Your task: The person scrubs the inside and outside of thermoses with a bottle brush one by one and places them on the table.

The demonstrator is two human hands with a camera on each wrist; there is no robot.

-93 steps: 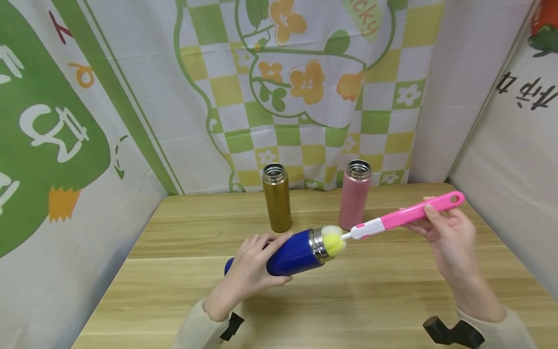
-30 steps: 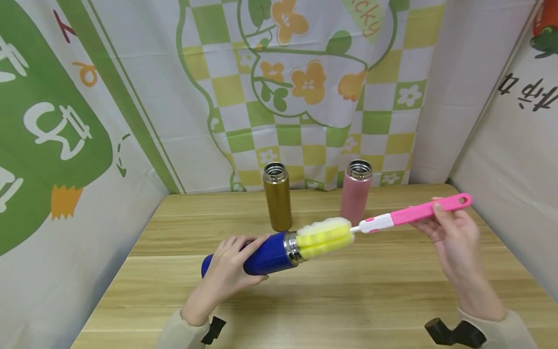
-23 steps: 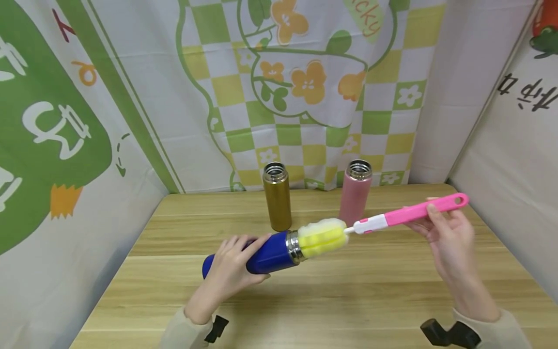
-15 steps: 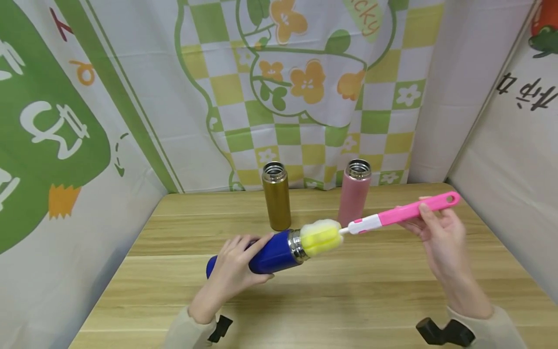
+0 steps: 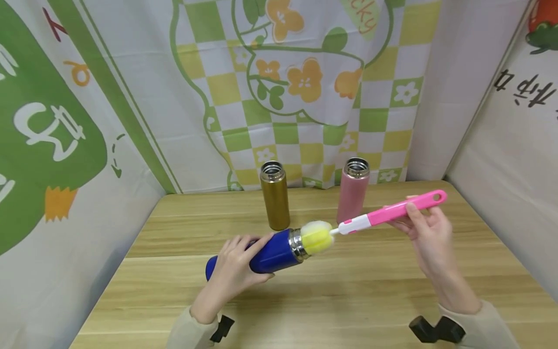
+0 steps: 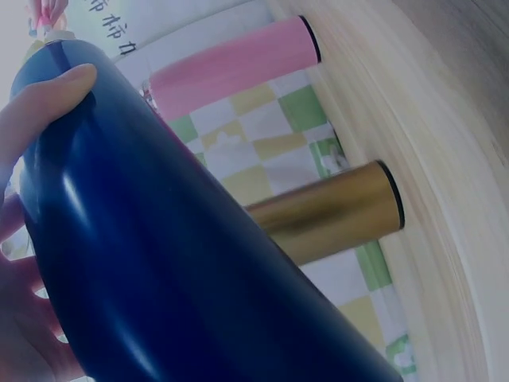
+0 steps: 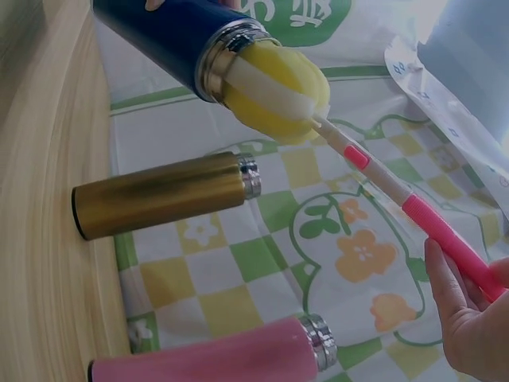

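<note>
My left hand [image 5: 235, 264] grips a blue thermos bottle [image 5: 274, 254] around its body, tilted above the table with its steel mouth to the right. In my right hand [image 5: 429, 232] I hold the pink-and-white handle of a bottle brush [image 5: 392, 212], thumb on top. Its yellow and white sponge head [image 5: 317, 237] is partly inside the bottle's mouth; the inserted part is hidden. The right wrist view shows the sponge [image 7: 278, 91] bulging out of the steel neck. In the left wrist view the blue bottle [image 6: 159, 231] fills much of the picture, with fingers around it.
Two uncapped bottles stand upright at the back of the wooden table [image 5: 348, 300]: a gold one [image 5: 276, 201] and a pink one [image 5: 352, 194]. Printed cloth [image 5: 305, 97] hangs behind them, and further printed sheets flank the table left and right.
Over the last second the brush moved left and the sponge went deeper into the blue bottle. Earlier, about three seconds back, the bottle was further right with less sponge showing.
</note>
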